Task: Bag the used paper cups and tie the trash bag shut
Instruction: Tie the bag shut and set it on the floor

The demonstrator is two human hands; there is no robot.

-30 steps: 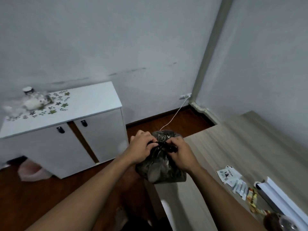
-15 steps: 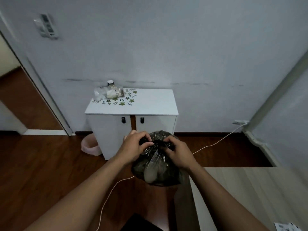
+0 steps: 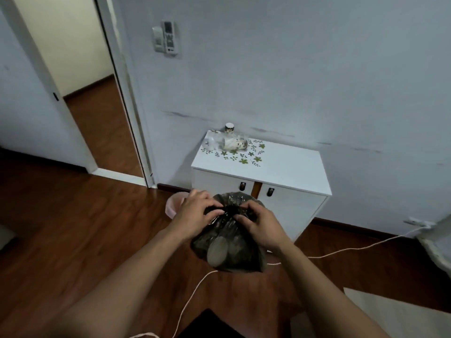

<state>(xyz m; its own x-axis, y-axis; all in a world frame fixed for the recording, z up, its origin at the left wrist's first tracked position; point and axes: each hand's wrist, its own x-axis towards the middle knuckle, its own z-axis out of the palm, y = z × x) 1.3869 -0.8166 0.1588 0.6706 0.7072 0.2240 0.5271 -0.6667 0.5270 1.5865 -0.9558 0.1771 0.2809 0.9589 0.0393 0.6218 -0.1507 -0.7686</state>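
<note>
Your left hand [image 3: 195,212] and right hand [image 3: 260,223] each pinch the dark trash bag's [image 3: 227,247] gathered neck midair; pull both ends firmly apart to cinch the knot.

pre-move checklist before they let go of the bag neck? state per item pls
1. Cups inside bag: ok, cup shapes show through the plastic.
2. Left hand on the neck: ok, fingers pinch it.
3. Right hand on the neck: ok, fingers pinch it.
4. Knot finished and tight: cannot tell, fingers cover it.
5. Bag supported: not ok, held in the air over the floor.
6. Bin within reach: ok, just beyond the left hand, beside the cabinet.
</note>
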